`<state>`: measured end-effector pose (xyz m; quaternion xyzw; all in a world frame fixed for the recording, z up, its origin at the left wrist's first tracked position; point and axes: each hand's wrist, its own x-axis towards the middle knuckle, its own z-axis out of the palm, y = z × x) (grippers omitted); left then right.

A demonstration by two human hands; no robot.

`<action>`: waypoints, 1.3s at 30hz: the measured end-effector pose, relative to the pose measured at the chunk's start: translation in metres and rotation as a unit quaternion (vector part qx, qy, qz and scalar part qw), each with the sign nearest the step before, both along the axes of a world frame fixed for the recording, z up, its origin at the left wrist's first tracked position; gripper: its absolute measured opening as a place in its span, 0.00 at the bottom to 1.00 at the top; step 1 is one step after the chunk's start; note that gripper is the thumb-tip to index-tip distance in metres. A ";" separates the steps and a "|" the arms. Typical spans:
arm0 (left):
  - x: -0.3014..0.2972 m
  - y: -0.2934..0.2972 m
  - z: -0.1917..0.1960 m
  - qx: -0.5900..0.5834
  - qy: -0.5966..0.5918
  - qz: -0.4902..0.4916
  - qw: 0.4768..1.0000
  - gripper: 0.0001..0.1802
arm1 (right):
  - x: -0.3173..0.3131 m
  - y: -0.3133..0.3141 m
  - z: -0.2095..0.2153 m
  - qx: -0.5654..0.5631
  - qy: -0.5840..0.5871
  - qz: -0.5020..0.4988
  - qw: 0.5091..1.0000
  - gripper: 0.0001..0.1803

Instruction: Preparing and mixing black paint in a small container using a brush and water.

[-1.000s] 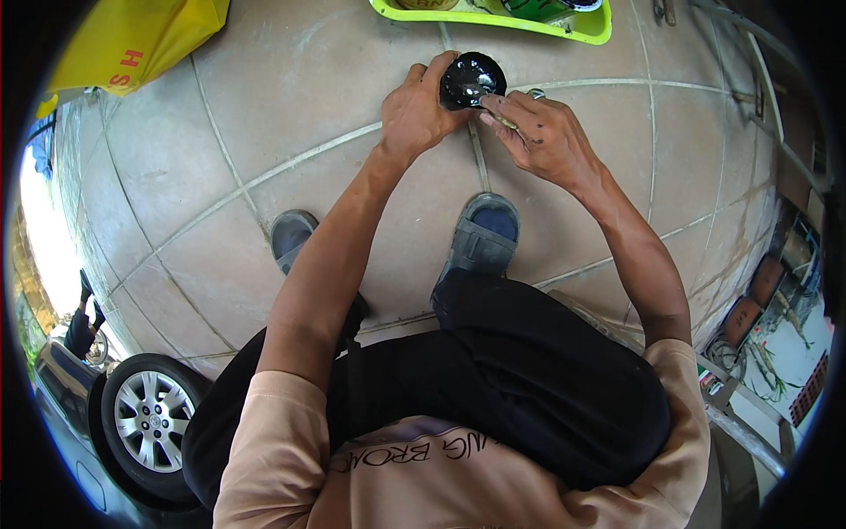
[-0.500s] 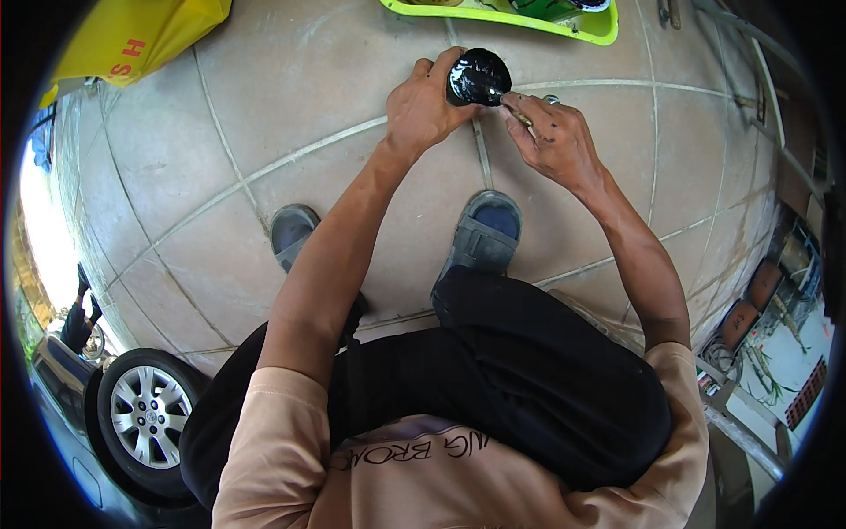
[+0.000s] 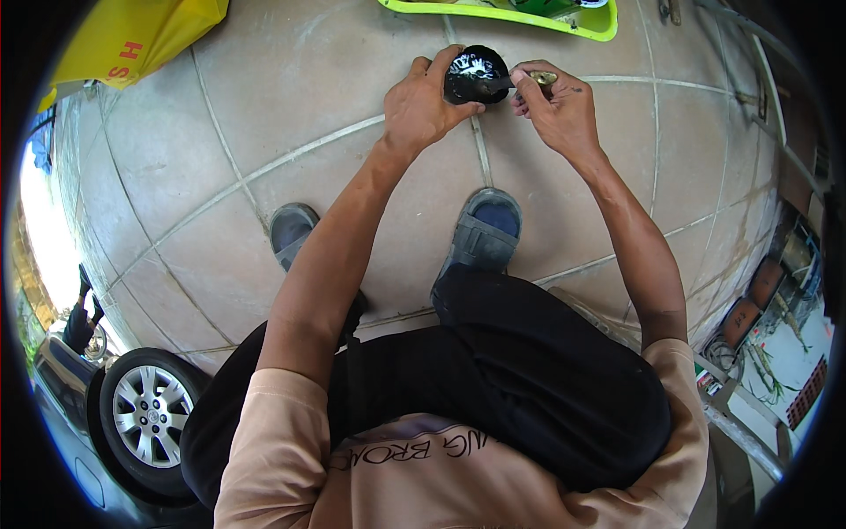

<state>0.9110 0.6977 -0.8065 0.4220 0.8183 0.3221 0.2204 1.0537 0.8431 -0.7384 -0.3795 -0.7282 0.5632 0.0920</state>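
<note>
My left hand (image 3: 421, 104) is closed around the side of a small round pot (image 3: 471, 69), fingers behind it and thumb along its near edge. Glossy black liquid, probably paint, coats its inside and reflects the light. From the right, my right hand (image 3: 557, 104) pinches a tool with a dark flat end and a brass-coloured handle (image 3: 544, 78). That dark end (image 3: 499, 85) lies over the pot's right rim and reaches inside; I cannot tell whether it is a brush or a blade. Dark smudges mark the right hand.
A lime-green tray (image 3: 502, 15) with containers lies beyond the pot. At far left is a yellow bag (image 3: 141, 40). My sandals (image 3: 483, 231) rest on the tiled floor (image 3: 352, 79). A car wheel (image 3: 152, 414) stands at lower left, a metal frame (image 3: 740, 432) at lower right.
My right hand has turned and shifted slightly right and up, showing the tool's handle and its dark end over the rim. My left hand and the pot have barely moved.
</note>
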 end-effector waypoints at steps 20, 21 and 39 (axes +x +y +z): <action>0.001 0.000 0.002 -0.008 -0.001 -0.001 1.000 0.52 | 0.000 0.015 0.006 0.210 -0.019 0.116 0.971 0.10; 0.001 0.000 0.003 -0.011 -0.004 -0.001 1.000 0.52 | -0.001 0.015 0.008 0.205 -0.013 0.107 0.973 0.11; 0.000 0.000 0.000 0.010 0.014 0.011 1.000 0.49 | -0.019 0.000 -0.008 0.159 -0.053 0.083 0.982 0.12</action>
